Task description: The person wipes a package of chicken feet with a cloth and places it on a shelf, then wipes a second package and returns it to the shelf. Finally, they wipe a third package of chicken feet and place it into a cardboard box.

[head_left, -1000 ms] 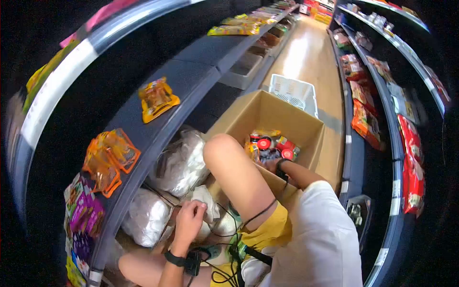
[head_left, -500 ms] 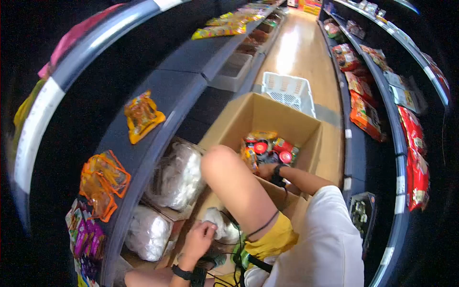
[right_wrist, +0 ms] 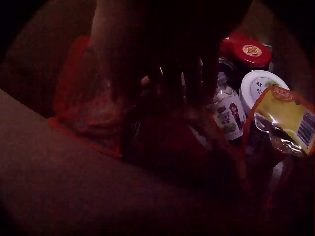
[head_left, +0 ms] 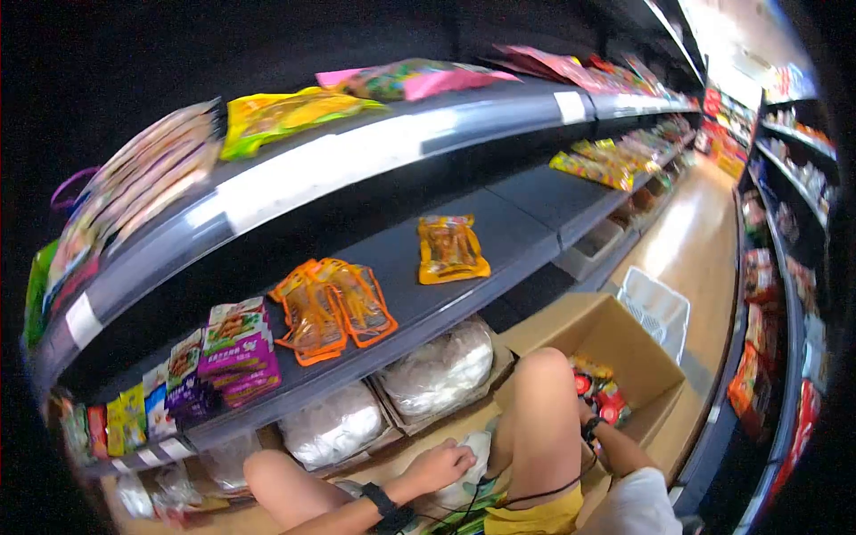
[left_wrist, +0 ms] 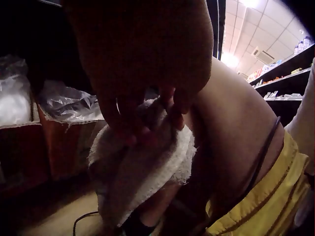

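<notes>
My left hand pinches a white cloth between curled fingers and thumb, low beside the bent knees. The cloth hangs down loosely in the left wrist view. My right hand reaches down inside a cardboard box, partly covered by a knee in the head view. Under it lies an orange-edged clear packet; the fingertips are lost in shadow, so I cannot tell whether they grip it. Close by are a red-lidded jar, a white-lidded jar and a yellow packet.
A dark shelf on the left carries orange snack packets, one yellow-orange packet and purple packets. Beneath stand boxes of plastic-wrapped goods. A white basket stands behind the cardboard box; more shelves line the right.
The head view has swung left, bringing more of the left shelves into sight. The left hand still holds the cloth, and the right hand is still down in the box.
</notes>
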Demonstrator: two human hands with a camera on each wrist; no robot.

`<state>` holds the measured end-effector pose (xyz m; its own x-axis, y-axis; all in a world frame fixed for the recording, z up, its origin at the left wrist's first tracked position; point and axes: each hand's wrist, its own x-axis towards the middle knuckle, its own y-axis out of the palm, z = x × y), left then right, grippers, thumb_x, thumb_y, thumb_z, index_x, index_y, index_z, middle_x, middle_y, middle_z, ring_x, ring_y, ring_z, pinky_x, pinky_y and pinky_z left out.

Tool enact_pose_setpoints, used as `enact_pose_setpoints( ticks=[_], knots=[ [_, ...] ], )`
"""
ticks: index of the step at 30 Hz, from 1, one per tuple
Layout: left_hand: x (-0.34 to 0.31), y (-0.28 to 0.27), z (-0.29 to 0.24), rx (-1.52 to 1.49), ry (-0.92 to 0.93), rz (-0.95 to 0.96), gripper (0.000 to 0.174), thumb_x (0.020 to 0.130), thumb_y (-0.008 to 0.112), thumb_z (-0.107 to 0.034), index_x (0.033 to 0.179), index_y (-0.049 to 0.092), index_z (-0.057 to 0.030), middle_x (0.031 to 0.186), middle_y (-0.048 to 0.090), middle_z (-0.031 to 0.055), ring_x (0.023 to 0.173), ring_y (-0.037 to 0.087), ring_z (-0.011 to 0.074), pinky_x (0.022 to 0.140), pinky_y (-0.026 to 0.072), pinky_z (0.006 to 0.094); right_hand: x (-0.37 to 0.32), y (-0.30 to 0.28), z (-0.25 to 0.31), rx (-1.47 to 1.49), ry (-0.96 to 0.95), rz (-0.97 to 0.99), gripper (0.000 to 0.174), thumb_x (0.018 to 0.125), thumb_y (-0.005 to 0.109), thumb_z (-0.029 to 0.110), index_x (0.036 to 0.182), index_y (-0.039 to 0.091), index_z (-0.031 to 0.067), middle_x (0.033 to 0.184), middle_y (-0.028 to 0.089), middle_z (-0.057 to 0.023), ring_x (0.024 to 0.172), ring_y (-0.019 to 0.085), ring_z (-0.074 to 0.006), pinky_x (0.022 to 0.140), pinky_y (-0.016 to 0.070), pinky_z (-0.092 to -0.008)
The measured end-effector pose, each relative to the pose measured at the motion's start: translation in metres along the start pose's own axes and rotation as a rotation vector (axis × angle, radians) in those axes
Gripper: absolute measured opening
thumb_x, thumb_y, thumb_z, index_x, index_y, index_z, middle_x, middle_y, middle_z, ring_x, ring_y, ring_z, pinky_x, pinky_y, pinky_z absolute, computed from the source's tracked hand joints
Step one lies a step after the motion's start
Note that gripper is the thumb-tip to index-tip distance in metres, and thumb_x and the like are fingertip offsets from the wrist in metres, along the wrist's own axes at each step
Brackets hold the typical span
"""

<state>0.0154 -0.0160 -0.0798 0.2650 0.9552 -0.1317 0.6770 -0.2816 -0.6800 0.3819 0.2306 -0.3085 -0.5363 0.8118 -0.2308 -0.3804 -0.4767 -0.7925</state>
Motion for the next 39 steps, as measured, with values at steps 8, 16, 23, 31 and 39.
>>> enact_pose_setpoints(
  ticks=[8, 16, 23, 31, 39],
  knots=[
    [-0.003, -0.003, -0.003, 0.001, -0.046, 0.028, 0.030, 0.094, 0.043, -0.036, 0.101, 0.062, -0.0145, 0.097, 0.056, 0.0201, 0.088, 0.060, 0.0407, 0.078, 0.0475, 0.0487, 0.002, -0.030, 0.028, -0.105, -0.139, -0.411, 0.033, 0.080, 0.061, 0.031, 0.075, 0.066, -0.0009, 0.065, 0.063, -0.0214, 0.062, 0.064, -0.0317, 0.057, 0.0493, -0.0428],
    [-0.001, -0.014, -0.003, -0.080, -0.059, -0.032, 0.029, 0.090, 0.047, -0.032, 0.102, 0.065, -0.0133, 0.099, 0.060, 0.0224, 0.091, 0.059, 0.0391, 0.079, 0.0467, 0.0459, -0.007, -0.075, 0.073, 0.056, -0.139, -0.567, 0.023, 0.079, 0.065, 0.021, 0.073, 0.066, -0.0007, 0.061, 0.062, -0.0182, 0.056, 0.063, -0.0271, 0.052, 0.0482, -0.0391],
    [0.006, -0.014, 0.019, -0.312, -0.070, -0.242, 0.031, 0.095, 0.051, -0.029, 0.098, 0.064, -0.0004, 0.079, 0.067, 0.0119, 0.065, 0.066, 0.0180, 0.062, 0.0510, 0.0324, -0.037, -0.152, 0.107, 0.697, 0.097, -0.580, 0.008, 0.084, 0.059, 0.001, 0.088, 0.063, -0.0044, 0.066, 0.063, -0.0074, 0.050, 0.057, -0.0146, 0.046, 0.0455, -0.0295],
    [-0.014, -0.051, -0.013, -1.130, -0.103, -0.324, 0.041, 0.101, 0.041, -0.034, 0.109, 0.058, 0.0022, 0.104, 0.061, 0.0092, 0.081, 0.067, 0.0202, 0.068, 0.0555, 0.0294, -0.117, -0.207, 0.327, -0.035, -0.664, -1.226, 0.014, 0.079, 0.063, 0.004, 0.092, 0.067, 0.0019, 0.092, 0.068, -0.0146, 0.083, 0.066, -0.0255, 0.072, 0.0533, -0.0345],
    [-0.028, -0.068, -0.040, -1.489, 0.011, -0.519, 0.035, 0.093, 0.060, -0.027, 0.116, 0.054, -0.0019, 0.110, 0.057, 0.0058, 0.092, 0.059, 0.0155, 0.080, 0.0485, 0.0292, -0.065, -0.108, 0.438, -0.030, -1.278, -0.336, 0.031, 0.065, 0.064, -0.004, 0.095, 0.065, 0.0046, 0.103, 0.064, -0.0104, 0.085, 0.065, -0.0274, 0.070, 0.0537, -0.0348]
  ],
)
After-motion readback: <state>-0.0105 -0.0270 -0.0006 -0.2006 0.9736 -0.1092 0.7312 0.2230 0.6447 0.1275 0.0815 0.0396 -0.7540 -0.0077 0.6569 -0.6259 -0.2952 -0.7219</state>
